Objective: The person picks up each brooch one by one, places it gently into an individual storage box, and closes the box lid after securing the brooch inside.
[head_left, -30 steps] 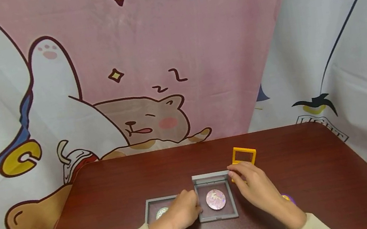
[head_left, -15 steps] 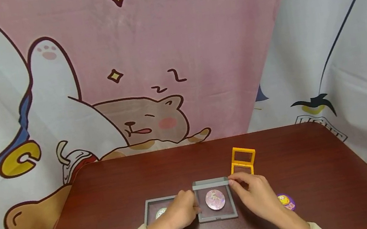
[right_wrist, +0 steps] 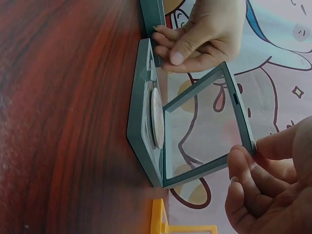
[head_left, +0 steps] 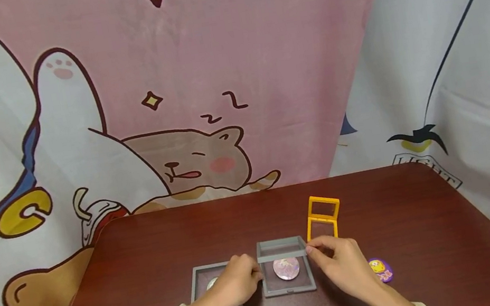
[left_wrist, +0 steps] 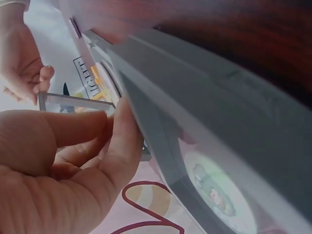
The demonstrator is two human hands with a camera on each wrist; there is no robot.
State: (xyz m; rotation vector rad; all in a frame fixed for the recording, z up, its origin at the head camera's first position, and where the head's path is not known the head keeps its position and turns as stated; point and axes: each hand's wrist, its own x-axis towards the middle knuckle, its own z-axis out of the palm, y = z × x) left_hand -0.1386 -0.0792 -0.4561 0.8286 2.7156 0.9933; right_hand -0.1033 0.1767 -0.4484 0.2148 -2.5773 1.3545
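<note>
A grey square display case stands at the table's centre with its clear-windowed lid raised at a tilt. Inside lies a pink-purple round badge. My right hand pinches one corner of the lid between thumb and fingers. With fingers curled, my left hand is at the left edge of this case; whether it grips that edge cannot be made out. It partly covers a second grey case, which holds a pale green-rimmed round badge.
A small yellow case stands open behind my right hand. To the right of my right wrist lies a purple and yellow round badge. The brown table backs onto a cartoon-printed curtain.
My right hand has drawn the lid forward and down, so it now leans over the case and hides the badge's top edge. My left hand has shifted slightly left.
</note>
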